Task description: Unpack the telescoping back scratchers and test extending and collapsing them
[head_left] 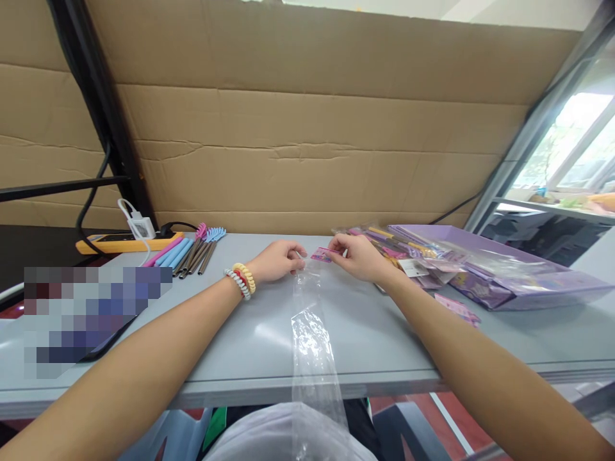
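A long clear plastic bag (312, 333) lies across the table and hangs over its front edge toward my lap. At its far end my left hand (278, 260), with beaded bracelets on the wrist, pinches the plastic between thumb and fingers. Just to the right, my right hand (354, 257) grips a small pink printed card (321, 255) between thumb and fingertips, close to the bag's end. Whether the card touches the bag I cannot tell. More pink cards (459, 310) lie on the table beyond my right forearm.
A purple box (500, 291) stands at the right, beside a pile of packaged pens (408, 250). At the left lie pens with pink and blue tops (192, 253), an orange power strip (115, 243) and a blurred-out object (96, 314). Cardboard (312, 153) walls the back.
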The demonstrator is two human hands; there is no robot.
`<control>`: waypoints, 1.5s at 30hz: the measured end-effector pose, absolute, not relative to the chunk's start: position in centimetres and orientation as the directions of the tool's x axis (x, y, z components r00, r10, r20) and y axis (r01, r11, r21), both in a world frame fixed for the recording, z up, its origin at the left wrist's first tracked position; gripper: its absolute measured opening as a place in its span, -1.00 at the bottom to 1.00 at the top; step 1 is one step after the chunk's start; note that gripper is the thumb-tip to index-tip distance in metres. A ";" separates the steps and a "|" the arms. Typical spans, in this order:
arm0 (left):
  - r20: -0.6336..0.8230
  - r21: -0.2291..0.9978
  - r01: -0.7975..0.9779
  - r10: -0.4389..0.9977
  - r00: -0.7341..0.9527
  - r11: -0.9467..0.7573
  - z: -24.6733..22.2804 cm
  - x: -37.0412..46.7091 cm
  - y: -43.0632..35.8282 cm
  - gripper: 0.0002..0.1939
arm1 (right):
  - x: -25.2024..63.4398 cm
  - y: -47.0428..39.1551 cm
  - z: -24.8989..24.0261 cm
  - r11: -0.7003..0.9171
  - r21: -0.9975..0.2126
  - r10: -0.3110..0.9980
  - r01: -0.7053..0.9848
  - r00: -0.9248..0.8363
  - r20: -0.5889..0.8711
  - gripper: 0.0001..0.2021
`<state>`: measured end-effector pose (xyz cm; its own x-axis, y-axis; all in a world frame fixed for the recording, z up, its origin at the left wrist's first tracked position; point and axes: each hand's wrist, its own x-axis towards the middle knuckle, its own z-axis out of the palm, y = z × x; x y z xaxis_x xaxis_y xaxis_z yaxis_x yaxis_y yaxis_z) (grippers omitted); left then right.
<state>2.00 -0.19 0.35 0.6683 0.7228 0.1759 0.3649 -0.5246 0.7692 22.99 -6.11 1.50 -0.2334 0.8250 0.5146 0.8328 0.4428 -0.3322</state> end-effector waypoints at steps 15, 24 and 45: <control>0.224 0.065 0.542 0.542 0.810 -0.838 -0.8 1.6 0.3 -0.68 | 24.3 -5.8 1.7 0.424 -0.301 0.880 0.854 -0.310 0.360 -0.85; 0.147 0.097 0.538 0.547 0.824 -0.837 -0.9 1.5 0.9 -0.66 | 29.4 -10.1 7.2 0.100 -0.327 0.990 0.940 -0.061 0.126 -0.82; 0.103 0.067 0.546 0.550 0.829 -0.835 -0.8 1.6 1.2 -0.66 | 36.8 -15.9 3.2 -0.474 -0.135 0.870 0.870 0.439 -0.224 -0.88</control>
